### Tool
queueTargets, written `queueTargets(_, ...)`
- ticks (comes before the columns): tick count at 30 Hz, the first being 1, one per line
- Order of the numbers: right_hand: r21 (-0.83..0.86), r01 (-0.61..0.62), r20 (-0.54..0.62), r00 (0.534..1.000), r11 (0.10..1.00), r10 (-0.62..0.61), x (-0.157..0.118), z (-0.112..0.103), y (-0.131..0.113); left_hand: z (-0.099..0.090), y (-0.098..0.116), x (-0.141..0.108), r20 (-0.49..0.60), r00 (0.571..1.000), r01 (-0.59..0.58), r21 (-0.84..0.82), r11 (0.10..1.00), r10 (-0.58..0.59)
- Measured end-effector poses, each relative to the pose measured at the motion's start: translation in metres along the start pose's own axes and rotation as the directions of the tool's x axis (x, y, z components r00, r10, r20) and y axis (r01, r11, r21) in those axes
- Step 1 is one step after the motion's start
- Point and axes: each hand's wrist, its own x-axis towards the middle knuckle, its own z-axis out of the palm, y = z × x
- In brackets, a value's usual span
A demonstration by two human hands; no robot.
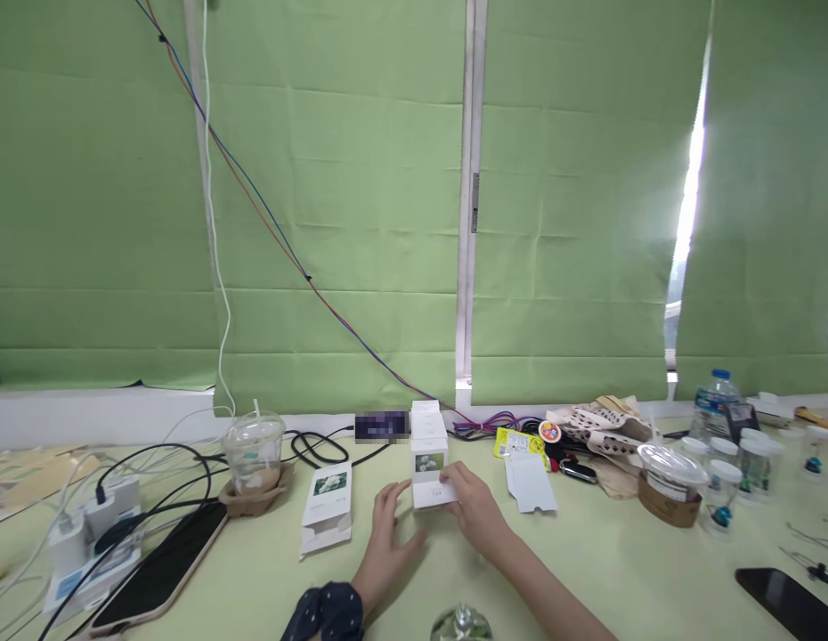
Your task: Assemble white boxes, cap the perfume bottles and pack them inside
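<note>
In the head view, several small white boxes stand in a row running away from me. The nearest white box (433, 495) has a picture of white flowers on its front. My right hand (473, 507) grips this nearest box at its right side, fingers over the front edge. My left hand (391, 539) is open just left of it, thumb and fingers apart, with the fingertips close to the box's left side; I cannot tell if they touch. An opened white carton (328, 506) with a flower picture lies to the left. A flat white carton (531, 483) lies to the right.
Left are a plastic cup (255, 450), a large phone (164, 565) and a power strip with cables. Right are a lidded bowl (673, 481), several small jars (721, 499), a water bottle (716, 405) and another phone (784, 598). A shiny round object (460, 623) stands at the near edge.
</note>
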Motion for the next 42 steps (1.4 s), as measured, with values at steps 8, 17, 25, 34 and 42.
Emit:
queueTargets(8, 0.473, -0.019, -0.040, 0.998, 0.881, 0.043, -0.003, -0.006, 0.007, 0.002, 0.014, 0.012, 0.239, 0.970, 0.085, -0.175, 0.981, -0.042)
queueTargets(17, 0.762, -0.355, 0.174, 0.918, 0.541, 0.357, -0.001, -0.009, 0.009, -0.001, 0.021, 0.006, 0.316, 0.911, 0.401, -0.529, 0.748, -0.265)
queueTargets(25, 0.728, -0.418, 0.266, 0.903, 0.543, 0.337, -0.004, -0.023, 0.016, -0.001, 0.021, 0.004, 0.359, 0.910, 0.390, -0.564, 0.728, -0.209)
queueTargets(34, 0.715, -0.497, 0.322, 0.859, 0.492, 0.399, -0.002, -0.020, 0.019, -0.007, 0.010, 0.012, 0.174, 0.945, 0.324, -0.577, 0.749, -0.276)
queueTargets(42, 0.747, -0.417, 0.250, 0.898, 0.518, 0.362, -0.004, -0.011, 0.019, -0.005, 0.007, 0.013, 0.085, 0.944, 0.313, -0.549, 0.775, -0.320)
